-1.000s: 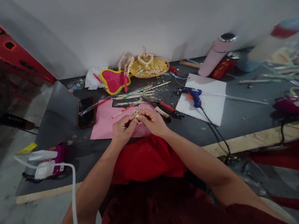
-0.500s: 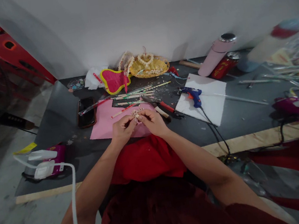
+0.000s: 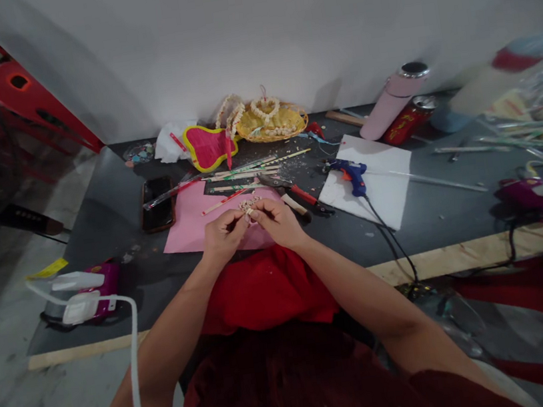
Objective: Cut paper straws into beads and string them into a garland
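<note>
The left hand (image 3: 225, 235) and right hand (image 3: 278, 221) are pinching a small pale piece (image 3: 250, 212) between their fingertips over pink paper (image 3: 186, 222) on the desk (image 3: 436, 227), while red-handled pliers (image 3: 305, 195) are lying nearby and a blue glue gun (image 3: 357, 178) is resting on a white sheet (image 3: 396, 194) farther right.
</note>
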`<state>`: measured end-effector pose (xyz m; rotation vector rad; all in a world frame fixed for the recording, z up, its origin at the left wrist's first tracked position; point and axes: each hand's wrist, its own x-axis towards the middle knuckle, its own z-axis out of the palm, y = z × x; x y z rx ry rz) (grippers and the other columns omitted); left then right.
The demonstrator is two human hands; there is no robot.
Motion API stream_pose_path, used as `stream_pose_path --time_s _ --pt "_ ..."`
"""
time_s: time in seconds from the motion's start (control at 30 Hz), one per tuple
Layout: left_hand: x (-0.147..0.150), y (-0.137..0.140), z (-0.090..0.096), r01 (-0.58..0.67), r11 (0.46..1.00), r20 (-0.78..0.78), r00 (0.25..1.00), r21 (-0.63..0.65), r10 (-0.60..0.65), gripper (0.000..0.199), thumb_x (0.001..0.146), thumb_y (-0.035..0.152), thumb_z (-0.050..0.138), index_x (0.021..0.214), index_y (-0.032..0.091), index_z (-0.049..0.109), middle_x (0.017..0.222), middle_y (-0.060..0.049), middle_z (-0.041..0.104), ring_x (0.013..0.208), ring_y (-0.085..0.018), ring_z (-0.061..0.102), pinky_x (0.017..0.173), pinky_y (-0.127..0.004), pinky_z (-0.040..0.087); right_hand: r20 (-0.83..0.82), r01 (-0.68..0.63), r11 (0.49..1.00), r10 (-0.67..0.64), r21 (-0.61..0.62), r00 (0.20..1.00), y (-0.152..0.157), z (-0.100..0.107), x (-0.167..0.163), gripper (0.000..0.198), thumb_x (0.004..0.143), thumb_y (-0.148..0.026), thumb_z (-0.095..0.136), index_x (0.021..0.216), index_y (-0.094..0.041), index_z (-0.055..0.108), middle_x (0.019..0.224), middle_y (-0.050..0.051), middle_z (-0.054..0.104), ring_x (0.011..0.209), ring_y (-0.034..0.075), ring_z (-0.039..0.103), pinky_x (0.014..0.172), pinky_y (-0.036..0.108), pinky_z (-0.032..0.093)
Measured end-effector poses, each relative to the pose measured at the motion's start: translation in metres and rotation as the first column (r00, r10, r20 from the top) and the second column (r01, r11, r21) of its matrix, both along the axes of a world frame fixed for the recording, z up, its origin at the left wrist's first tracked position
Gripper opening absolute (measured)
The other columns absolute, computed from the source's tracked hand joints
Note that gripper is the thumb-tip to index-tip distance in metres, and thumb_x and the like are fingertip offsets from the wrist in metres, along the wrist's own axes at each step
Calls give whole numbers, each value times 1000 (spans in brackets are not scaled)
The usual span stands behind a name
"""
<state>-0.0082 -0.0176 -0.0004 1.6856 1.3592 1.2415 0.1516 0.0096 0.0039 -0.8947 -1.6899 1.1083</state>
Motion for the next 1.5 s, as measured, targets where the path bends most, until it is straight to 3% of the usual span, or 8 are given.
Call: stream_pose_path --time_s 0.27,0.47,0.57,0.73,1.0,1.1,1.2,1.5 --pt "0 0 0 2 1000 2 1000 -21 -2 19 85 33 57 81 17 68 68 1 64 51 -6 50 50 -18 41 27 9 1000 -9 9 1000 0 -2 -1 20 88 -38 53 83 -20 59 76 0 60 74 14 55 67 26 44" --pt "-1 4 4 -52 996 65 996 -67 57 19 83 32 59 74 16 65 60 2 59 45 -5 46 44 -17 37 190 102 980 -134 171 973 11 -7 11 18 88 -33 51 91 -19 63 83 3 66 76 15 60 72 28 46" --pt "-3 8 3 -109 988 218 967 -110 131 20 82 33 60 72 16 64 59 3 59 40 -4 43 39 -17 34 379 194 950 -277 244 883 19 -11 20 19 89 -30 50 93 -20 65 89 4 69 80 17 61 75 29 46" --pt "-4 11 0 -97 983 354 924 -158 148 20 80 35 62 72 16 63 59 2 59 38 -3 40 36 -16 31 656 160 957 -282 242 700 23 -14 19 22 90 -25 48 100 -23 67 98 5 71 88 22 63 78 33 46" --pt "-6 11 2 -113 978 375 911 -177 173 21 78 36 64 72 16 64 59 3 60 38 -3 40 36 -16 32 649 187 905 -407 382 643 20 -1 32 28 95 -26 40 107 -20 64 106 7 67 101 22 57 91 35 42" --pt "-7 11 3 -116 978 373 911 -175 175 21 78 35 64 71 15 64 59 2 60 38 -3 40 36 -16 32 707 289 846 -533 448 464 20 7 47 23 91 -32 48 101 -21 66 109 10 63 108 29 49 90 44 41" --pt "-7 12 1 -109 980 366 916 -169 165 22 79 35 63 71 15 64 60 2 60 39 -3 41 36 -15 32 786 350 840 -525 416 327 20 9 57 27 87 -43 54 92 -21 67 113 12 58 110 34 44 85 49 41" --pt "-7 12 0 -105 980 359 919 -168 160 19 79 34 64 71 16 64 59 2 60 38 -2 41 35 -15 32 786 305 845 -526 440 324 24 -4 56 25 86 -37 53 93 -17 67 117 16 59 109 33 45 84 48 44"
